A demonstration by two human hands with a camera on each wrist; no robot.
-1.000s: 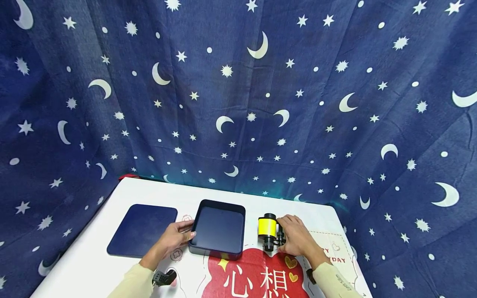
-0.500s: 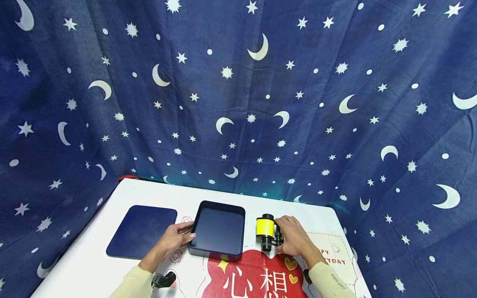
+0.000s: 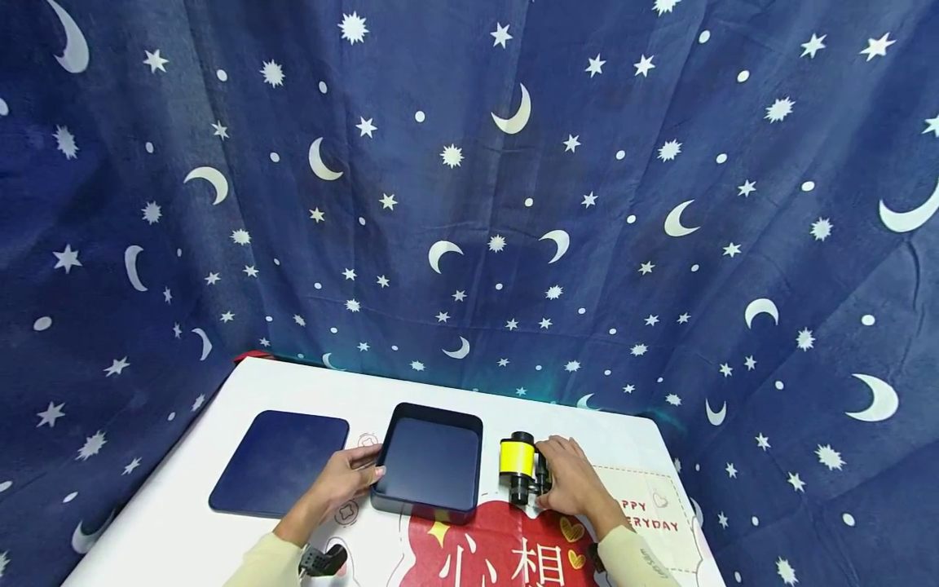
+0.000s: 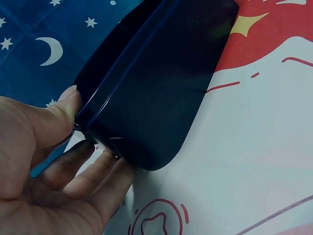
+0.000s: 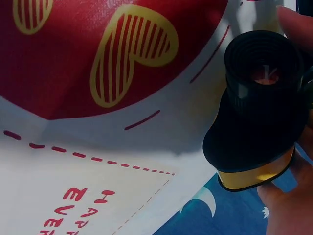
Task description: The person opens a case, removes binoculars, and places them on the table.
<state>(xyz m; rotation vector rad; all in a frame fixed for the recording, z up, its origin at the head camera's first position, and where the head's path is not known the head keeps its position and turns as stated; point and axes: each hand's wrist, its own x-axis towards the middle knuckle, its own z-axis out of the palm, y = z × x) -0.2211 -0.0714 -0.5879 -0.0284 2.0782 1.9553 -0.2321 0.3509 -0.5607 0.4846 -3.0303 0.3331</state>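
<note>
A dark blue open box (image 3: 429, 465) stands on the table with bare inner floor. My left hand (image 3: 343, 483) holds its left wall; in the left wrist view the thumb lies over the rim and the fingers are against the outside of the box (image 4: 142, 93). To the right of the box are black and yellow binoculars (image 3: 517, 458). My right hand (image 3: 572, 481) grips their right barrel, which it mostly hides. In the right wrist view an eyepiece of the binoculars (image 5: 259, 132) faces the camera, with thumb and fingers on either side.
A flat dark blue lid (image 3: 282, 461) lies left of the box. The white tablecloth (image 3: 257, 379) carries red printing and lettering. Behind and beside the table hangs a blue curtain (image 3: 484, 196) with moons and stars.
My right hand and the binoculars have shifted slightly left, closer to the box. My left hand keeps its hold on the box wall. The head view has tilted a little upward.
</note>
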